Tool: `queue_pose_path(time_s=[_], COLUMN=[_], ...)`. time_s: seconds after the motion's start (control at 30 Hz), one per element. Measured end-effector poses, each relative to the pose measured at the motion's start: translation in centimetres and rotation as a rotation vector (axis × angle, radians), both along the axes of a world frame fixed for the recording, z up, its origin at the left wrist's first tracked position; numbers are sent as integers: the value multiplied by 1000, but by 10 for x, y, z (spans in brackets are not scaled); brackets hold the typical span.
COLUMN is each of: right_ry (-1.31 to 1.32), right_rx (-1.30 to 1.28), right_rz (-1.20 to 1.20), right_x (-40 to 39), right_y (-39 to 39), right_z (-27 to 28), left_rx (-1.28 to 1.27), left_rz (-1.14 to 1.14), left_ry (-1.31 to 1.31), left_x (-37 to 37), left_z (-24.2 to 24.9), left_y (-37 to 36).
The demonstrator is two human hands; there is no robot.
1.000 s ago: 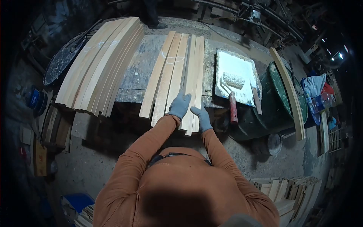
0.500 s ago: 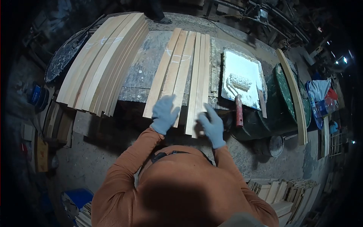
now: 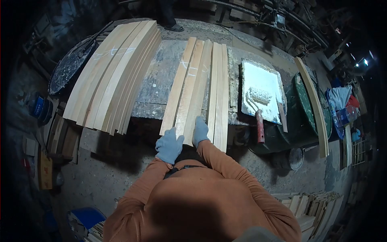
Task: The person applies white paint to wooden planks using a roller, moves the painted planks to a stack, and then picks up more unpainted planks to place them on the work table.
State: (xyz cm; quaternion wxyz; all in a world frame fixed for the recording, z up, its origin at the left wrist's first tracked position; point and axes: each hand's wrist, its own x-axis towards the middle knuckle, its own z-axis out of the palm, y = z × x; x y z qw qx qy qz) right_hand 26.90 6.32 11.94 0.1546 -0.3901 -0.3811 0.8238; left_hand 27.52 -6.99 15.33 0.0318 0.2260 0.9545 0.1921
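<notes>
Having the gloved left hand [image 3: 169,146] at the near ends of the two leftmost wooden strips [image 3: 189,86], back upward, with the fingers loosely bent and seemingly against the wood. Resting the gloved right hand [image 3: 200,131] along the right flank of the third strip [image 3: 197,97], with the fingers close together, only slightly bent, pointing to about twelve o'clock. Cannot tell, with both palms hidden, of any firm hold in either. Placing the two leftmost strips, then, from twelve to one o'clock off the left hand, and the third between the two hands, slanting away toward twelve. Seeing white marks on the farther half of this trio. Finding another trio of strips [image 3: 219,99] just beside the right hand, from three o'clock round to one, all on a worn worktable [image 3: 163,72]. Noting farther off, at two o'clock from the right hand, a white-coated tray [image 3: 243,86] with a red-handled roller [image 3: 260,126]; at ten to eleven from the left, a stack of curved boards [image 3: 107,76].
</notes>
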Motion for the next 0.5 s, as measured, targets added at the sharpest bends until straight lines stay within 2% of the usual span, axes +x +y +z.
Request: queue_pose_path(time_s=[0.03,0.1,0.13,0.2,0.23,0.27,0.3,0.37,0.43,0.5], right_ry=[-2,-95,-94,46,41,67,96,122,147,74], right_rx=[3,-221,-221,-131,-127,1,130,126,116,-182], right_rz=[-1,90,90,17,16,94,171,166,164,199], right_x=[0,3,1,-1,2,6,7,1,-1,3], right_y=[2,2,-1,-7,-6,-3,0,6,6,6], right_z=[2,26,24,14,10,3,-4,-35,-34,-5], left_rx=[33,63,102,146,192,237,240,176,171,1233], left_rz=[6,12,41,70,154,236,235,320,275,527], left_ry=[-24,-51,-73,-96,-220,-344,-346,-513,-585,-1325], left_x=[-3,-4,-3,-3,-2,-1,0,0,0,8], left_z=[-3,-1,2,8,9,9,6,-5,-27,-32], left_y=[-3,-6,-6,-9,-13,-18,-23,-35,-36,-28])
